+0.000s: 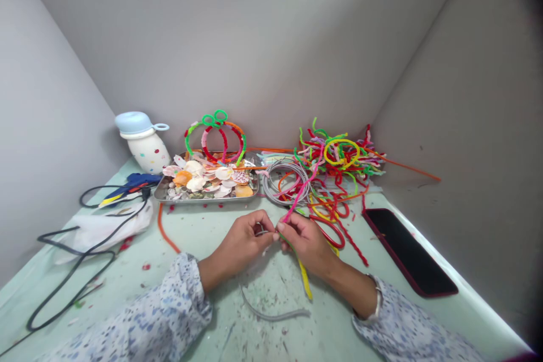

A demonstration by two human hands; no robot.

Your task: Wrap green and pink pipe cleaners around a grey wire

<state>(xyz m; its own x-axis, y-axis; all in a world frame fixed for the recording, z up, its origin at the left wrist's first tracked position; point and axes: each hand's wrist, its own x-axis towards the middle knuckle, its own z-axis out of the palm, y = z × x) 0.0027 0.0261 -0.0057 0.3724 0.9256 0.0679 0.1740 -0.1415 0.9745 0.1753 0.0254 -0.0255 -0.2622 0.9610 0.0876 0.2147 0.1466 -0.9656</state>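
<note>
My left hand (241,243) and my right hand (311,243) meet above the middle of the table, both closed in a pinch with fingertips almost touching. Between my left fingers a bit of thin grey wire shows. A grey strand (274,318) curves across the table below that hand; I cannot tell whether it joins the wire. My right hand grips a fuzzy pipe cleaner, whose pink length (300,195) rises above the fingers. A yellow length (304,281) hangs under the palm. The exact joint at the fingertips is hidden.
Behind my hands are a metal tray (207,200) of shells, pipe-cleaner rings (215,138), a grey wire coil (269,189) and a heap of coloured pipe cleaners (339,153). A phone (409,251) lies right. At left are a bottle (146,150) and black cable (68,277).
</note>
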